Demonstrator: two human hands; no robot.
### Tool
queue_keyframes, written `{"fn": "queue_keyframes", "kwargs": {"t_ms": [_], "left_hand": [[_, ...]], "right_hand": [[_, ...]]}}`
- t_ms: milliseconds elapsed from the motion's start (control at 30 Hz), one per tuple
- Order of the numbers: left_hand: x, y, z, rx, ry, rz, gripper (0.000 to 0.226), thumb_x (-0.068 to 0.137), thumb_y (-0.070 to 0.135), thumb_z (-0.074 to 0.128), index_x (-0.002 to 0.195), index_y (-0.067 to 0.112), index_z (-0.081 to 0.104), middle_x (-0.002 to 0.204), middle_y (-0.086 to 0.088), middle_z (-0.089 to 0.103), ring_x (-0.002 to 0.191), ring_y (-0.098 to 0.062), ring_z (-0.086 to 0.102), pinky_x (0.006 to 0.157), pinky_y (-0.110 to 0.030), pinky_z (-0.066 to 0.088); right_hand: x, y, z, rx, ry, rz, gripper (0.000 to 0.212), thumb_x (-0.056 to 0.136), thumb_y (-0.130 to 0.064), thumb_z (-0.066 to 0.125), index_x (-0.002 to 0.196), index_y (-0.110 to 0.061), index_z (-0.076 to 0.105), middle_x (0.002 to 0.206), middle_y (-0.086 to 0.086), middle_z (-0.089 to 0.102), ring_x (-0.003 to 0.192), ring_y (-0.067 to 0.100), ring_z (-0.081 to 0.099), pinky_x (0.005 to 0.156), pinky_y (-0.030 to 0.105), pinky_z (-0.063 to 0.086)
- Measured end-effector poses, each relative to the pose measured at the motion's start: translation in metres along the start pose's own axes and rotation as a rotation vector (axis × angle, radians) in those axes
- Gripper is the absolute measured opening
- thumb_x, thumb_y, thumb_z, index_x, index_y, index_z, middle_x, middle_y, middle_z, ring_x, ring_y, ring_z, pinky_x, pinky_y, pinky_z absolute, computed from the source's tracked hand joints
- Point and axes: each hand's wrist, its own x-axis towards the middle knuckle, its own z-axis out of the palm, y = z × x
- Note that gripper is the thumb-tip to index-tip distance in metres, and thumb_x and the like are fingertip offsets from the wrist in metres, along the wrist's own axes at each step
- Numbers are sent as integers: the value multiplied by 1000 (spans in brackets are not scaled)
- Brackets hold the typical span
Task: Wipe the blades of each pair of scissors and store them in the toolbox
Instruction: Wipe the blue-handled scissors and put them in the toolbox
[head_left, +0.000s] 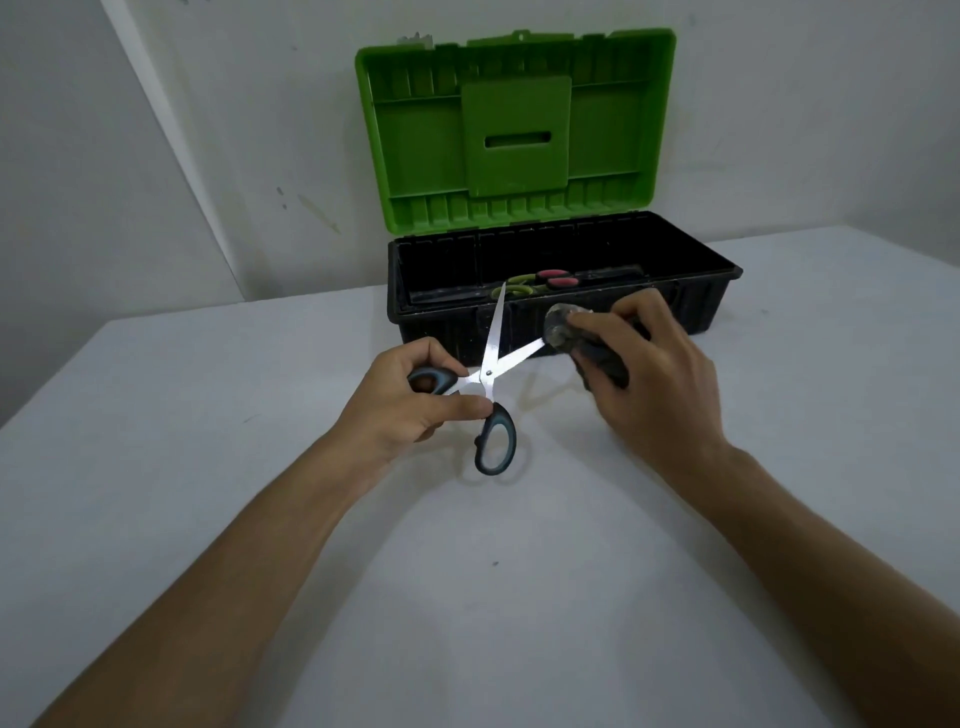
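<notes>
At frame centre, the left hand (410, 410) grips the grey-handled scissors (488, 384), silver blades spread wide; the right hand (649, 374) pinches a dark cloth (576, 338) round one blade tip.

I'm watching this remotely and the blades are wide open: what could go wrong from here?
1. The right hand presses the cloth at the tip of one blade of the scissors; a slip could cut the fingers.
2. The left hand holds only one handle, so the blades could swing shut.
3. The other blade points toward the toolbox and may catch on its wall.
</notes>
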Motion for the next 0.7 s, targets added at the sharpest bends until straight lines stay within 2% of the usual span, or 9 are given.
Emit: {"fn": "queue_keyframes", "kwargs": {"t_ms": [67,167,300,367,467,533,600,700], "left_hand": [[0,1,-1,17,-3,-4,33,63,9,89,75,19,60,67,0,40,43,-6,37,41,-18,35],[-2,4,-3,49,-2,36,32,63,11,89,74,20,60,67,1,45,45,-5,41,43,-17,37],[-3,2,-10,41,16,45,32,63,8,89,73,18,60,58,6,41,46,-9,36,42,-20,34],[-2,2,-13,21,2,22,31,64,7,88,74,16,59,59,3,43,44,-9,36,40,-20,33],[0,4,-15,-17,-1,-12,36,59,12,89,78,12,58,62,-5,42,43,-13,37,39,-22,32],[-1,5,-14,-8,66,-1,35,62,12,88,80,12,58,63,-6,48,41,-15,45,39,-24,39],[-4,9,-12,45,175,90,29,73,14,85,82,10,58,72,-8,59,41,-19,57,42,-27,47],[-8,16,-11,303,339,378,23,80,19,81,82,13,59,77,0,66,52,-14,64,51,-27,52]], "right_hand": [[-2,-3,-3,4,33,-44,32,86,-16,75,118,-13,70,101,8,57,83,20,57,54,21,40],[-3,-14,-3,18,-7,-160,32,84,-16,76,115,-11,71,100,9,58,80,18,54,54,21,40],[1,2,2,-13,-18,-20,34,83,-17,77,117,-15,70,101,6,56,82,21,58,55,21,34],[1,13,-1,-62,-4,27,34,84,-15,77,117,-14,69,101,6,55,82,22,58,54,21,35],[1,12,-6,-41,30,31,34,85,-15,75,118,-13,69,102,6,55,83,22,58,55,22,37],[2,4,-7,-2,52,7,34,86,-16,74,120,-14,69,102,5,56,84,19,58,55,21,38],[2,-2,-7,32,70,-17,35,86,-17,74,121,-14,69,102,4,56,84,17,57,56,20,38],[2,-1,-8,113,104,14,35,87,-17,73,121,-14,69,103,4,55,83,16,56,56,24,45]]}}
